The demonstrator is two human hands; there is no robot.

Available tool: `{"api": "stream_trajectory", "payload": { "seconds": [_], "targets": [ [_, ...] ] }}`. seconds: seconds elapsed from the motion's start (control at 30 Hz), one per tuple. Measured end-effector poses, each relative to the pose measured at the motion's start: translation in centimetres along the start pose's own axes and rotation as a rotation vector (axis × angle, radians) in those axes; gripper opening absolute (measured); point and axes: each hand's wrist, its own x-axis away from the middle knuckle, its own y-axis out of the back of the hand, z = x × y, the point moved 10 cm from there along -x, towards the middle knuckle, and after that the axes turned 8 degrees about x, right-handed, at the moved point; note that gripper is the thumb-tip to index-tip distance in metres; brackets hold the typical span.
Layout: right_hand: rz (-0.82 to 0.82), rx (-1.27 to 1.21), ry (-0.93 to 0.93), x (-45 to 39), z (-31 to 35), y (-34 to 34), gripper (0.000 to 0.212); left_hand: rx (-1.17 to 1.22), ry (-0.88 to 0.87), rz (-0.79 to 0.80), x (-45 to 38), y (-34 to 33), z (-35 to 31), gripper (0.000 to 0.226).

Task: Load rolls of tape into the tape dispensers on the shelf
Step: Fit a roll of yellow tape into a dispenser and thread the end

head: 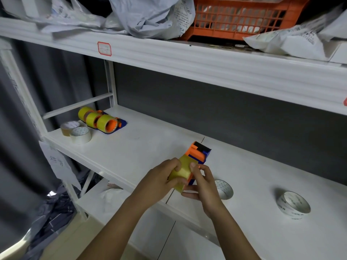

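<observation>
A yellow tape roll (pixel 183 170) sits against an orange-and-blue tape dispenser (pixel 199 152) just above the white shelf (pixel 146 145), near its front edge. My left hand (pixel 162 178) grips the roll from the left, fingers curled over its top. From the right, my right hand (pixel 203 182) holds the dispenser's body, thumb pressing on the roll. At the shelf's far left lie several dispensers (pixel 102 120) with yellow rolls on them, side by side.
Two pale tape rolls (pixel 77 131) lie flat at the far left front. Two white rolls lie on the shelf to the right, one (pixel 224 188) by my right hand, another (pixel 293 204) further out. Above, an orange crate (pixel 242 17) and grey mailing bags (pixel 150 15) fill the upper shelf.
</observation>
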Motion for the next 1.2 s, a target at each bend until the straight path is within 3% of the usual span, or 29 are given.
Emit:
{"api": "stream_trajectory", "payload": {
  "seconds": [0.13, 0.37, 0.6, 0.77, 0.83, 0.97, 1.2],
  "targets": [
    [-0.026, 0.007, -0.013, 0.0, 0.0, -0.2, 0.042, 0.049, 0.013, 0.004, 0.2, 0.2, 0.1, 0.032],
    [-0.058, 0.080, 0.092, -0.1, 1.2, -0.4, 0.027, 0.094, 0.034, 0.042, 0.2, 0.3, 0.2, 0.048],
    [-0.082, 0.070, 0.070, 0.0, 1.0, -0.3, 0.029, 0.024, 0.017, 0.017, 0.0, 0.8, -0.2, 0.039],
    [-0.086, 0.007, 0.013, 0.1, 0.9, -0.5, 0.046, 0.003, 0.017, -0.043, 0.1, 1.4, 0.0, 0.032],
    [-0.066, -0.017, -0.031, 0.2, 0.8, -0.8, 0.052, 0.017, 0.020, -0.053, 0.1, 1.4, -0.2, 0.035],
    [0.003, -0.045, -0.115, 0.1, 0.4, -1.4, 0.050, -0.004, 0.056, 0.002, 0.1, 0.7, -0.1, 0.066],
    [0.165, 0.051, -0.073, 0.5, 1.7, -2.4, 0.042, -0.069, -0.041, -0.060, -0.3, 1.0, -0.9, 0.054]
  ]
}}
